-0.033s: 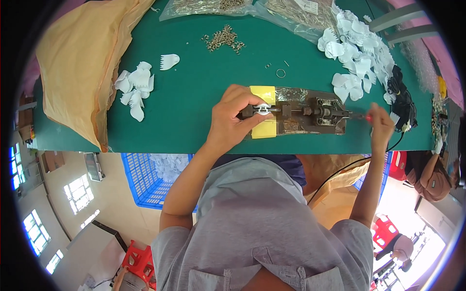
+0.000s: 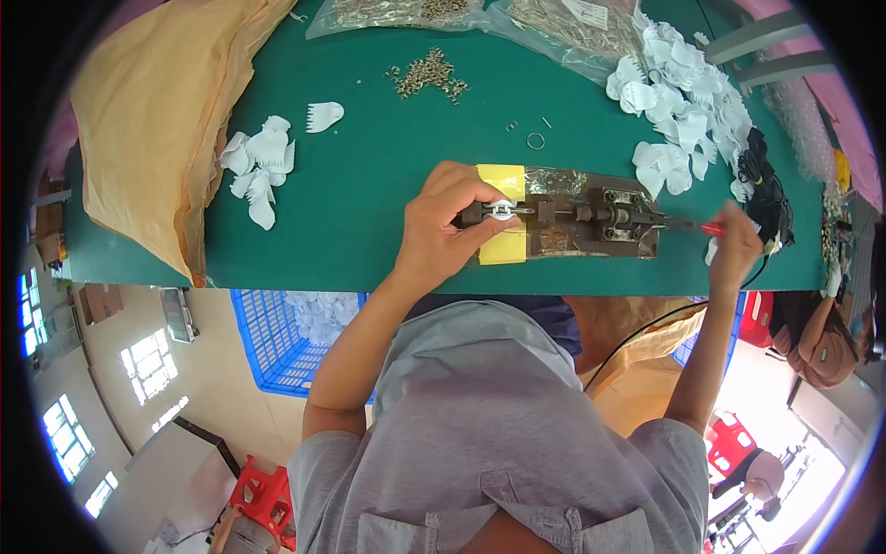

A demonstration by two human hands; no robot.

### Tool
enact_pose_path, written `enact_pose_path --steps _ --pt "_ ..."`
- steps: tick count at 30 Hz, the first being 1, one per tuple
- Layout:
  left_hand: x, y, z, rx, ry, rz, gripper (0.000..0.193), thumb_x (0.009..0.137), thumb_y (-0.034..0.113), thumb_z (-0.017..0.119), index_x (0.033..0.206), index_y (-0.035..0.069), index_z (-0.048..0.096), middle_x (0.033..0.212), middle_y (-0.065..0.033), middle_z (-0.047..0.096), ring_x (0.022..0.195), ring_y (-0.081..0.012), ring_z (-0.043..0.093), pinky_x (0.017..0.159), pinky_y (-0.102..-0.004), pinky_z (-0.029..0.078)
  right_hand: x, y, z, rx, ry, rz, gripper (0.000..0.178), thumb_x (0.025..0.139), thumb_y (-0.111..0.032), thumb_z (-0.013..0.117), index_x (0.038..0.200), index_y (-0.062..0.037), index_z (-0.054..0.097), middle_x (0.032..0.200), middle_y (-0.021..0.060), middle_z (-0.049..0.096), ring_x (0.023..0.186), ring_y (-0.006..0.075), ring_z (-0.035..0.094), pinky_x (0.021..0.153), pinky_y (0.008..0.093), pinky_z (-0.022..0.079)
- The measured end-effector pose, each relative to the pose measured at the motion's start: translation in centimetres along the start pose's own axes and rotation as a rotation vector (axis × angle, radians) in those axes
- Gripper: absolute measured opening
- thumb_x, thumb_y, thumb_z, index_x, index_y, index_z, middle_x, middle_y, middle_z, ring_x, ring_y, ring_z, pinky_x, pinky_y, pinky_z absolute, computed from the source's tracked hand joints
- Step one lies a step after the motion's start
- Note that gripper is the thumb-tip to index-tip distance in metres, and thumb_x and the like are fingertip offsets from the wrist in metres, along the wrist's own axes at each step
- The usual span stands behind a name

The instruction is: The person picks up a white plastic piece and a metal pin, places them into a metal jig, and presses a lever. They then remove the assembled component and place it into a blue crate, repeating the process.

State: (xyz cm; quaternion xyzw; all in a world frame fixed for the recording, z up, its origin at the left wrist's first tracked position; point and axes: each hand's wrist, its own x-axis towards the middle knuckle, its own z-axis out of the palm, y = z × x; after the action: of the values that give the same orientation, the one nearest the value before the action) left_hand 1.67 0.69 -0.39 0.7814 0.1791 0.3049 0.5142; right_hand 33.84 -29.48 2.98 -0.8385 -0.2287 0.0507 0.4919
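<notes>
"Where's the white plastic clip piece (image 2: 501, 210)?"

"At the left end of that metal bench fixture (image 2: 600, 242), between two showing patches of the yellow sheet (image 2: 501, 247)."

"Whose fingers are on it?"

"The left hand's (image 2: 430, 224). It's pinched, forefinger on the far side, thumb on the near side, so the piece sits just right of the palm."

"Which way does everything point?"

"The fixture's long axis runs left to right across the body, and its slim rod meets the piece from the right. The piece's own long axis is too small for me to judge."

"And the right hand (image 2: 736, 247)?"

"Well apart, at the opposite end, curled on the red handle (image 2: 712, 228). It's blurred; I can't tell how tightly."

"Anything lying about?"

"A metal ring (image 2: 536, 141) just beyond the fixture, small metal parts (image 2: 430, 76) farther off, a few toothed white pieces (image 2: 268, 152) leftward, a bigger white heap (image 2: 688, 102) far right."
</notes>
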Motion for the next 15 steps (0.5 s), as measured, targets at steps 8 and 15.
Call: enact_pose_path --steps 8,15 --pt "0.0 -0.6 0.2 0.013 0.017 0.118 0.028 0.074 0.008 0.093 0.091 0.004 0.071 0.088 -0.0076 0.067 0.096 -0.0272 0.064 0.099 -0.0418 0.052 0.5 -6.8 4.9 -0.133 0.166 -0.491 0.050 0.110 -0.023 0.059 0.065 -0.0031 0.049 0.059 -0.0007 0.043 0.056 0.0068 0.035 0.055 0.0276 0.025" --pt "0.4 -0.4 0.4 0.004 -0.018 0.120 0.025 0.075 0.005 0.092 0.091 0.003 0.072 0.088 -0.0066 0.067 0.095 -0.0247 0.064 0.102 -0.0429 0.052 -1.1 -11.4 7.6 0.965 -0.064 -0.049 0.053 0.112 -0.024 0.053 0.062 -0.0133 0.039 0.056 -0.0062 0.025 0.048 0.0083 0.023 0.048 0.0290 0.020"
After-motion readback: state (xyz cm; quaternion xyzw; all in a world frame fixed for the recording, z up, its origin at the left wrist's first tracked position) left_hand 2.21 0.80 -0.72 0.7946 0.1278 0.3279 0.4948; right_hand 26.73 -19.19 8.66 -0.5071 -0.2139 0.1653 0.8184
